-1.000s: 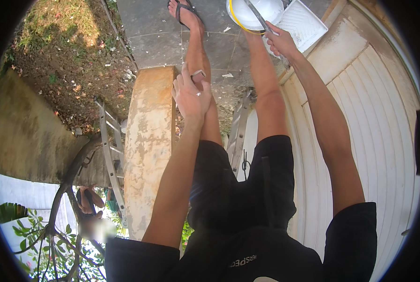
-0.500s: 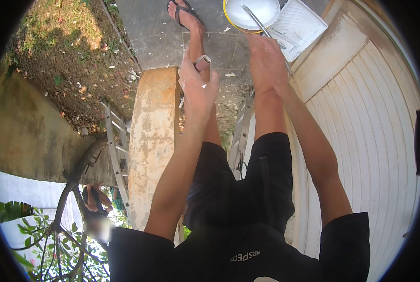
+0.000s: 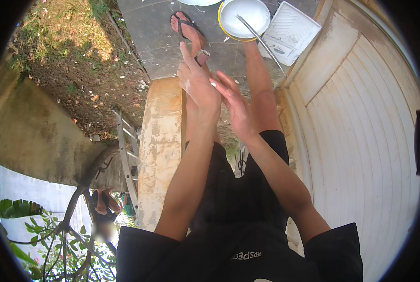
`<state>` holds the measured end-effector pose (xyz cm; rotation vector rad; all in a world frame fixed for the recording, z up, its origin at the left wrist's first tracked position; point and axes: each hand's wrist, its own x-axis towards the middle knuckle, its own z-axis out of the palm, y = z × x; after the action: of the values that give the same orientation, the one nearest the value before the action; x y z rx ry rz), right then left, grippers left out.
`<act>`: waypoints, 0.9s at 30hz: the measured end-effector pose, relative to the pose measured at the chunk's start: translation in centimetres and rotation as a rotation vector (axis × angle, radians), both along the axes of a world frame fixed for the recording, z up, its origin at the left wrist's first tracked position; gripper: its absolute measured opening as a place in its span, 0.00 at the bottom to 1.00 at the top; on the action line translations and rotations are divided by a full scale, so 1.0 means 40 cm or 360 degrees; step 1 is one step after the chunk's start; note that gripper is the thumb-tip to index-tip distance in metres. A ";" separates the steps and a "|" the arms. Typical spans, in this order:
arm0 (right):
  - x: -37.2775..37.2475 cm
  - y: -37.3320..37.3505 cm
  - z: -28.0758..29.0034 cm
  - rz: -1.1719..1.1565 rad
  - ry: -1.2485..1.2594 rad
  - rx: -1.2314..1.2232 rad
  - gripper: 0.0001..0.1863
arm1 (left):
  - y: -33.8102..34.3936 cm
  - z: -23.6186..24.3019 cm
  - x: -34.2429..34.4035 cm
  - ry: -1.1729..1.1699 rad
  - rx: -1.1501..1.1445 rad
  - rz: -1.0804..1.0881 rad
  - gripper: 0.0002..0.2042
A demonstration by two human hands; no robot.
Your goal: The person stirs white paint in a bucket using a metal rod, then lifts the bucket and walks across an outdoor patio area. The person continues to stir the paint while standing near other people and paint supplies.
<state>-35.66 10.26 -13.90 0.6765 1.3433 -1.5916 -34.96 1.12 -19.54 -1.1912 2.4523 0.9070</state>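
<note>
Brownish roll (image 3: 202, 57): tucked in my left hand (image 3: 200, 87), one finger outstretched, others bent. My right hand (image 3: 234, 105): fingers extended beside the left, probably touching it. Yellow-rimmed bucket (image 3: 221, 26): white inside, grey stick (image 3: 267, 46) slanting out over its rim. White ribbed tray (image 3: 295, 26): just beside the bucket.

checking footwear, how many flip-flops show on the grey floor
1: the black flip-flop on the left foot. The right foot is hidden behind the bucket, maybe wearing another.
</note>
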 end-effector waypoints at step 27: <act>-0.032 0.159 -0.640 0.1998 0.0634 0.1288 0.48 | -0.005 -0.039 0.305 -0.0446 0.0158 0.0121 0.43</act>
<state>-36.93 16.63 -39.48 -0.1489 2.0945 -0.1279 -22.78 0.92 -21.09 -1.2878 2.1311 0.8099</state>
